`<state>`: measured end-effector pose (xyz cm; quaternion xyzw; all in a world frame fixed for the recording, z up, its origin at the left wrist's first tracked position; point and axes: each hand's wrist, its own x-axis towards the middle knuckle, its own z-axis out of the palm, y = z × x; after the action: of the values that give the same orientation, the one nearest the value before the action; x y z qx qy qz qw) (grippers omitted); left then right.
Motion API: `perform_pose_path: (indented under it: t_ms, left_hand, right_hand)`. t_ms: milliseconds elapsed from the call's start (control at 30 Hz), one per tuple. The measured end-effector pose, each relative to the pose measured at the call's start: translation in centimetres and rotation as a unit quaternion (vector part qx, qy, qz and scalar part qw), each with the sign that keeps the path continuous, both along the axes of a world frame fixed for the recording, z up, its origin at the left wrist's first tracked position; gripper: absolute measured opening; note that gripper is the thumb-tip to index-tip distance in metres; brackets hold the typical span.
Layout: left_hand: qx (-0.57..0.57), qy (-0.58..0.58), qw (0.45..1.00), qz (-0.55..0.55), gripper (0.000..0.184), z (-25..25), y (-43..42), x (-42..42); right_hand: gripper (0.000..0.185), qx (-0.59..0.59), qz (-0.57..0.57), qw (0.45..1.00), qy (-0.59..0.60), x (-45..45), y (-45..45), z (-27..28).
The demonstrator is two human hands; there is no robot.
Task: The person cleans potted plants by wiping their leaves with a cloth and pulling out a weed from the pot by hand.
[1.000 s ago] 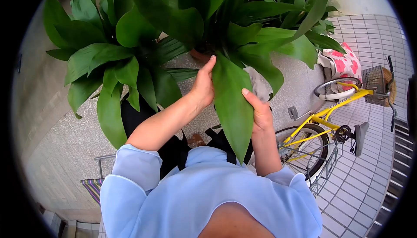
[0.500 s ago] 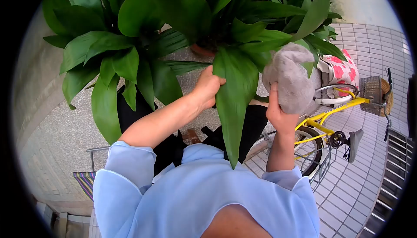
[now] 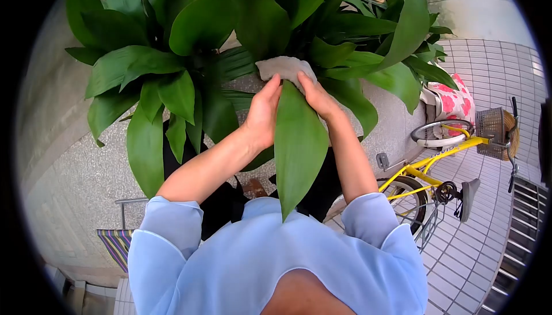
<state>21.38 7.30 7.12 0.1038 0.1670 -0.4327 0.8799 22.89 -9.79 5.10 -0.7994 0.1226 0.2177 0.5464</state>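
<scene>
A grey cloth (image 3: 286,68) lies across the upper end of a broad green leaf (image 3: 298,142), whose tip hangs down over the blue shirt. My right hand (image 3: 321,98) holds the cloth against the leaf from the right side. On the left side of the same leaf, my left hand (image 3: 264,111) is closed at the cloth's lower edge, with its fingertips hidden behind the leaf and cloth. Around both hands spread the other large leaves of the potted plant (image 3: 247,25).
On the right a yellow bicycle (image 3: 428,165) with a wicker basket (image 3: 491,131) stands on white tiles. Behind it is a pink-and-white floral bag (image 3: 454,99). A striped fabric seat (image 3: 118,246) is at the lower left, and a metal grating (image 3: 520,229) at the far right.
My right hand has swung left with the grey cloth from beside the plant and laid it on the leaf's upper part. My left hand has shifted slightly left and its grip has changed.
</scene>
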Motion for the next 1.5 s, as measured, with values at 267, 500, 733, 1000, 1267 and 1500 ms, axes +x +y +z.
perform_pose_path:
  t_ms: [267, 500, 733, 1000, 1267, 1500]
  left_hand:
    - [-0.175, -0.062, 0.98, 0.065, 0.067, -3.0, 1.1, 1.5]
    - [-0.413, -0.117, 0.902, -0.048, 0.074, -5.4, 2.5, 2.0]
    - [-0.363, -0.084, 0.927, -0.043, 0.073, -5.1, 0.3, 1.2]
    - [-0.224, -0.164, 0.952, 0.127, 0.057, -5.7, 1.0, 2.2]
    - [-0.197, -0.027, 0.978, 0.065, 0.056, -4.7, 4.0, 0.9]
    - [-0.053, -0.11, 0.982, 0.143, 0.066, -0.2, -0.1, 0.9]
  right_hand:
    - [0.08, -0.068, 0.082, 0.933, -0.345, -10.7, 9.1, 6.7]
    - [0.077, -0.266, 0.176, 0.863, -0.392, -10.4, 10.4, 8.2]
    - [0.07, 0.02, -0.112, 0.993, -0.008, -0.3, 1.7, -0.1]
    - [0.078, -0.066, -0.001, 0.929, -0.364, -9.5, 10.8, 5.3]
    - [0.07, -0.248, 0.106, 0.863, -0.428, -9.9, 11.8, 7.3]
    - [0.058, -0.188, -0.032, 0.961, -0.202, -2.4, 6.1, 3.0]
